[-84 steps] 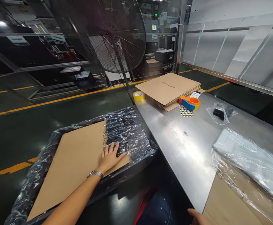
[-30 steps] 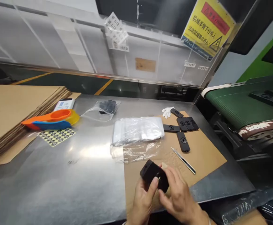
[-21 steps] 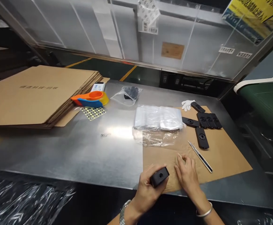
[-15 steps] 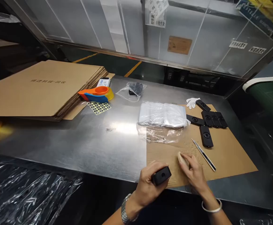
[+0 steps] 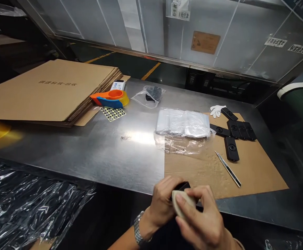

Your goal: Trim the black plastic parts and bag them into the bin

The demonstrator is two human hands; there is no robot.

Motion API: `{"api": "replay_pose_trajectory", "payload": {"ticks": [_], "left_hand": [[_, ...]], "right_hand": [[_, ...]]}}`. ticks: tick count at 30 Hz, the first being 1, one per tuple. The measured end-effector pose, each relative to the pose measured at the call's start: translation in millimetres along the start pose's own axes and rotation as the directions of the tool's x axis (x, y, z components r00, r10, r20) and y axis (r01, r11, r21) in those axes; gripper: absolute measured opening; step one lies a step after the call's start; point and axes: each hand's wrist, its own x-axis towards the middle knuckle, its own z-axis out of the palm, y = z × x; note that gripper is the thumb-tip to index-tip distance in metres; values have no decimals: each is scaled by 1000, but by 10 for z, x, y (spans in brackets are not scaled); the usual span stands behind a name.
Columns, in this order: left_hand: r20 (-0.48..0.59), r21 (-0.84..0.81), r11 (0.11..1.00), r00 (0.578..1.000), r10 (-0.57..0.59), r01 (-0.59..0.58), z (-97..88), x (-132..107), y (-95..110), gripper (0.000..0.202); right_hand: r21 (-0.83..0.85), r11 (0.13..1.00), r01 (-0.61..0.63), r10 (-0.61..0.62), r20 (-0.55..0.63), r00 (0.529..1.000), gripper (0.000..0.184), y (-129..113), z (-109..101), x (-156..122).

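At the near edge of the steel table (image 5: 96,152), my left hand (image 5: 162,201) is closed around a small black plastic part (image 5: 184,185), which is mostly hidden by my fingers. My right hand (image 5: 203,222) pinches a pale oval pad (image 5: 181,205) and holds it against that part. Both hands hover just in front of the brown cardboard sheet (image 5: 245,173) lying on the table. A thin knife (image 5: 228,168) lies on that sheet, to the right of my hands.
Several flat black parts (image 5: 232,130) and a white glove (image 5: 217,110) lie at the sheet's far end. A stack of clear bags (image 5: 182,122), a bagged black item (image 5: 151,93), a sticker sheet (image 5: 113,113), an orange tape dispenser (image 5: 109,98) and stacked cardboard (image 5: 49,90) sit further left. Plastic film (image 5: 23,205) lies lower left.
My head turned from the lined box to the table. My right hand picked the pale pad off the cardboard sheet and brought it onto the black part in my left hand.
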Motion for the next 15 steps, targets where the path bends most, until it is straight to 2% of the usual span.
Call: {"api": "replay_pose_trajectory", "payload": {"ticks": [2, 4, 6, 8, 11, 13, 15], "left_hand": [[2, -51, 998, 999, -41, 41, 11, -18, 0, 21], [43, -173, 973, 988, -150, 155, 38, -29, 11, 22], [82, -381, 876, 955, -286, 295, 79, -29, 26, 23], [103, -614, 704, 921, -376, 356, 125, -18, 34, 29], [114, -842, 415, 864, -490, 346, 170, 0, 19, 35], [143, -913, 228, 787, -600, 339, 168, 9, -5, 30], [182, -944, 78, 704, -687, 320, 139, 21, -33, 26]], "right_hand": [[45, 998, -44, 44, -3, 999, 58, 13, 0, -13], [129, 975, -183, 183, 14, 983, 52, 36, 9, -9], [253, 921, -298, 304, 16, 953, 45, 65, 59, -5], [362, 863, -354, 384, -13, 923, 42, 86, 157, -19], [417, 815, -403, 452, -22, 892, 43, 88, 336, -93], [400, 813, -422, 459, 5, 888, 43, 75, 429, -183], [373, 838, -398, 428, 3, 904, 43, 59, 484, -303]]}}
